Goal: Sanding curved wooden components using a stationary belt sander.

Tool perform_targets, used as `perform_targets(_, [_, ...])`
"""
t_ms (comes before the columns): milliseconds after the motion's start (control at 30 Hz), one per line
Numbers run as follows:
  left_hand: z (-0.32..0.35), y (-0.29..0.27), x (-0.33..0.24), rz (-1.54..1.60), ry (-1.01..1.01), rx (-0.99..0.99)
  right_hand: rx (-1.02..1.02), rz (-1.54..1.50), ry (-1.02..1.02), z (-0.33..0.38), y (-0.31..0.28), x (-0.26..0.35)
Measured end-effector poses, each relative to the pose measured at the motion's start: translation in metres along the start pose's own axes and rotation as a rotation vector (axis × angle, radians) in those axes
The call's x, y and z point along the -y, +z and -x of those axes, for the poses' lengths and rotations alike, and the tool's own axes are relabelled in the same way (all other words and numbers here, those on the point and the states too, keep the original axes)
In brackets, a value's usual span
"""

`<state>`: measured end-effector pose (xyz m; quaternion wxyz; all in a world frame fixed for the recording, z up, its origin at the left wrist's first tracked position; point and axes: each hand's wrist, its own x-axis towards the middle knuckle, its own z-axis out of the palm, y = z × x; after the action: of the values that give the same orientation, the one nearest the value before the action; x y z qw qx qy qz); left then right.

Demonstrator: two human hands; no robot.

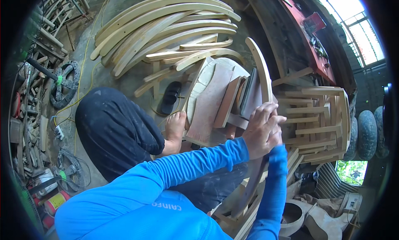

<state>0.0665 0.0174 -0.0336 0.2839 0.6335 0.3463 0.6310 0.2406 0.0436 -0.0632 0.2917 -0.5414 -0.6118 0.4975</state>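
A long curved wooden piece (261,67) stands out in front of me, its far end pointing up and away. Both hands are closed around it at the same place, fingers overlapping. My left hand (257,134) lies over the near side of the wood. Close against it on the right, my right hand (275,136) is partly covered by the left one. Below the hands the piece runs on between my arms, where it is blurred. Just left of the curved piece is a low work surface (205,115) with a wooden block (227,102) and a dark slab (249,92) on it.
Several curved wooden slats (166,32) are heaped on the floor ahead. At right stands a stack of wooden frames (320,123). My bare foot (175,127) rests at the work surface's left edge. A dark sandal (170,97) and a yellow cord (92,59) lie to the left.
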Motion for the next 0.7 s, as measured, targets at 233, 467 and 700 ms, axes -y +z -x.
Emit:
perform_targets(233, [0.007, -0.009, -0.036, 0.080, 0.043, 0.017, -0.332, 0.590, 0.081, 0.207, 0.104, 0.054])
perform_targets(467, [0.046, -0.022, -0.064, 0.054, 0.079, 0.107, -0.402, 0.452, 0.241, 0.270, 0.137, 0.045])
perform_targets(700, [0.050, -0.029, -0.092, -0.018, 0.165, 0.162, -0.505, 0.519, 0.007, 0.286, 0.149, 0.042])
